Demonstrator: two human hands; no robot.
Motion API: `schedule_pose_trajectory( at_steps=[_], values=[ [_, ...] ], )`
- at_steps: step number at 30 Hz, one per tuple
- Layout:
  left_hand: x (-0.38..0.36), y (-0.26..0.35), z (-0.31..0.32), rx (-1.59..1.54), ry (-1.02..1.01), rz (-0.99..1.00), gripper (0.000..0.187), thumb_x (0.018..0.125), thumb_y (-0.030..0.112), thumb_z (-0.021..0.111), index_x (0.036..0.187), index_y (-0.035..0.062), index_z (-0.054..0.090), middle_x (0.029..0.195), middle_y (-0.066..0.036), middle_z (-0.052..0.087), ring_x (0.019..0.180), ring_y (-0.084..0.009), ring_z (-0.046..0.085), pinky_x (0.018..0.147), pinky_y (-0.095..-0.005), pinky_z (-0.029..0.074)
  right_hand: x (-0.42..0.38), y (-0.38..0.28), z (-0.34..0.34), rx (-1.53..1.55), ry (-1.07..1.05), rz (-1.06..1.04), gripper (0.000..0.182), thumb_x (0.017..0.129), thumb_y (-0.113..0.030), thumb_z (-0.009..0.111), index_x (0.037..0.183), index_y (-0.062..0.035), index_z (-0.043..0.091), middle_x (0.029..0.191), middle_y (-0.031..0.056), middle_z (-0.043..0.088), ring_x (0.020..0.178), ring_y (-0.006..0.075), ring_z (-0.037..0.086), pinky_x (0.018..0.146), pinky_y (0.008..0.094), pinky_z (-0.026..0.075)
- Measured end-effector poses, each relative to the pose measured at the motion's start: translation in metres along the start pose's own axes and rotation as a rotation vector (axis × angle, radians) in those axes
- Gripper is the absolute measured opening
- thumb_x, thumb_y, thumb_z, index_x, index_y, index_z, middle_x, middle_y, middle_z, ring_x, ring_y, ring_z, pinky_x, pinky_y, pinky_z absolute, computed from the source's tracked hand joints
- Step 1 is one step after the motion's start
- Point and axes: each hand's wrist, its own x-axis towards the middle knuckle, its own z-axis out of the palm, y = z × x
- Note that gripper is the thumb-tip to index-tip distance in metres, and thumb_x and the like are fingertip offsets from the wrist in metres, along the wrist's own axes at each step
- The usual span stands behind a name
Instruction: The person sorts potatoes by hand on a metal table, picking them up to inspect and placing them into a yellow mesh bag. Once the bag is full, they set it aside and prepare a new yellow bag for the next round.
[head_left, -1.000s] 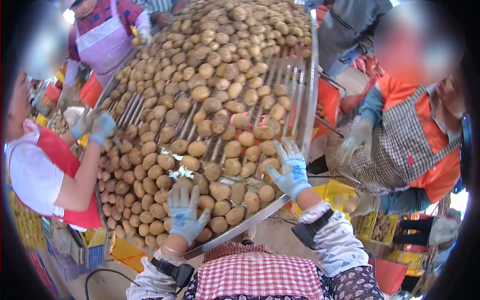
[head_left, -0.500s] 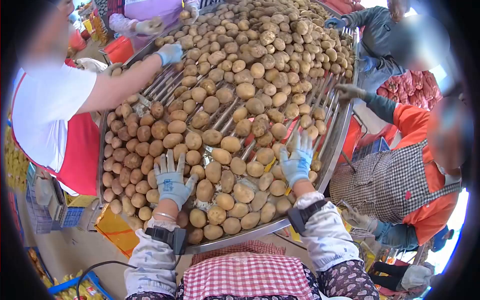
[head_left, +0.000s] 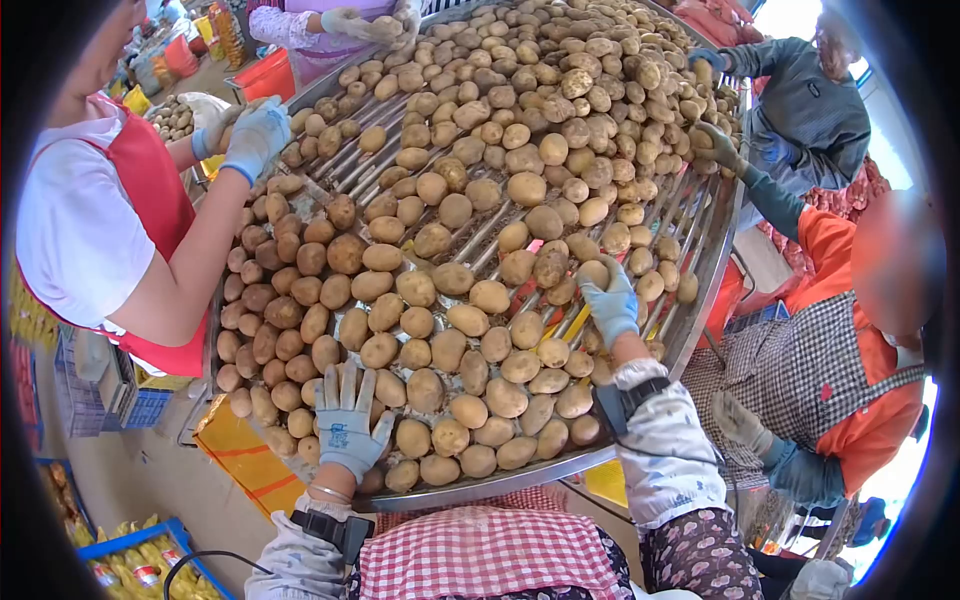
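Potatoes [head_left: 467, 320] cover a metal sorting table with steel bars. My left hand [head_left: 350, 422], in a pale blue and grey glove, lies flat with fingers stretched over the potatoes near the table's front left. Toward the right side, my right hand [head_left: 612, 300], in a similar glove, has its fingers curled around a potato [head_left: 592, 273]. Several loose potatoes [head_left: 537, 410] lie in front of and between my hands. The potatoes [head_left: 268, 342] left of my left hand are packed closely together.
A metal rim [head_left: 500, 482] edges the table. Several co-workers stand around it, one in a red apron [head_left: 150, 190] and another in a checked apron [head_left: 800, 350]. A yellow box [head_left: 240, 455] stands below at left. Potatoes heap up [head_left: 600, 60] at the back.
My right hand has gone from spread fingers to closing on a potato. My left hand stays open, lower against the potatoes. The co-worker at left has pulled back from the pile. The view has shifted.
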Motion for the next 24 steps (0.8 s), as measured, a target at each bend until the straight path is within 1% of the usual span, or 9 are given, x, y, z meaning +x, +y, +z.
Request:
schedule_pose_trajectory(
  at_steps=[1,2,5,6,11,15,17,18,24],
  values=[
    [0.000,0.001,0.001,-0.018,0.006,0.010,0.072,0.077,0.036,0.063,0.141,0.0115,0.042,0.150,-0.016,0.030,0.140,-0.0428,0.019,0.113,-0.0573,0.013,-0.005,0.004,-0.002,0.362,0.065,0.024,0.051,0.084,-0.037,0.066,0.122,-0.0042,0.055,0.100,0.0157,0.067,0.086,0.0256,0.066,0.071,0.0339,0.054],
    [-0.001,0.002,0.001,-0.027,0.006,0.011,0.072,0.077,0.036,0.063,0.141,0.0115,0.042,0.150,-0.016,0.030,0.140,-0.0428,0.019,0.113,-0.0573,0.013,-0.020,-0.026,-0.020,0.704,0.000,0.357,0.051,0.088,-0.051,0.057,0.112,-0.0061,0.060,0.082,0.0080,0.067,0.062,0.0148,0.063,0.048,0.0252,0.049],
    [0.001,0.000,0.000,0.015,0.009,0.031,0.072,0.077,0.036,0.063,0.141,0.0118,0.042,0.151,-0.016,0.030,0.140,-0.0422,0.019,0.113,-0.0568,0.014,-0.044,-0.073,-0.037,1.346,-0.128,0.715,0.056,0.089,-0.061,0.045,0.105,-0.0095,0.063,0.066,0.0028,0.062,0.047,0.0121,0.055,0.037,0.0225,0.040],
    [0.000,-0.002,0.002,0.016,0.014,0.033,0.072,0.077,0.036,0.063,0.141,0.0119,0.042,0.151,-0.016,0.030,0.140,-0.0420,0.019,0.114,-0.0566,0.014,-0.053,-0.063,-0.041,1.380,-0.304,0.666,0.059,0.090,-0.062,0.042,0.100,-0.0088,0.064,0.061,0.0023,0.059,0.047,0.0137,0.055,0.038,0.0240,0.042],
    [-0.005,-0.002,0.002,-0.032,0.013,0.016,0.072,0.077,0.036,0.063,0.141,0.0108,0.041,0.151,-0.016,0.029,0.140,-0.0430,0.019,0.114,-0.0564,0.013,-0.076,-0.069,-0.037,1.475,-0.261,0.683,0.058,0.091,-0.061,0.041,0.095,-0.0078,0.063,0.060,0.0036,0.060,0.049,0.0150,0.056,0.045,0.0264,0.048],
    [-0.030,-0.001,-0.009,-0.009,-0.022,0.055,0.078,0.077,0.039,0.064,0.143,0.0075,0.036,0.151,-0.018,0.026,0.140,-0.0444,0.017,0.114,-0.0563,0.013,-0.083,-0.027,-0.045,0.924,0.084,0.446,0.039,0.088,-0.042,0.060,0.100,-0.0050,0.065,0.091,0.0131,0.067,0.078,0.0230,0.066,0.069,0.0319,0.055],
    [-0.048,0.002,-0.022,-0.051,-0.236,0.011,0.080,0.079,0.038,0.062,0.146,0.0066,0.030,0.152,-0.020,0.024,0.140,-0.0445,0.016,0.115,-0.0546,0.008,-0.084,-0.031,-0.054,-0.286,-0.052,-0.156,0.032,0.081,-0.030,0.069,0.101,-0.0051,0.065,0.107,0.0154,0.065,0.099,0.0297,0.062,0.087,0.0382,0.050],
    [-0.056,-0.002,-0.018,-0.014,-0.219,0.030,0.080,0.078,0.039,0.062,0.145,0.0080,0.031,0.152,-0.021,0.024,0.140,-0.0440,0.017,0.115,-0.0552,0.007,-0.084,-0.034,-0.053,-0.341,-0.021,-0.220,0.037,0.076,-0.032,0.072,0.102,-0.0067,0.067,0.116,0.0159,0.063,0.112,0.0344,0.055,0.100,0.0429,0.041],
    [-0.063,-0.006,-0.005,-0.015,-0.082,0.024,0.074,0.077,0.039,0.062,0.142,0.0116,0.038,0.151,-0.019,0.027,0.140,-0.0431,0.019,0.114,-0.0568,0.008,-0.024,-0.094,-0.005,-0.721,-0.083,-0.005,0.069,0.076,-0.058,0.065,0.122,-0.0062,0.060,0.137,0.0176,0.048,0.132,0.0359,0.038,0.110,0.0454,0.027]
  ],
)
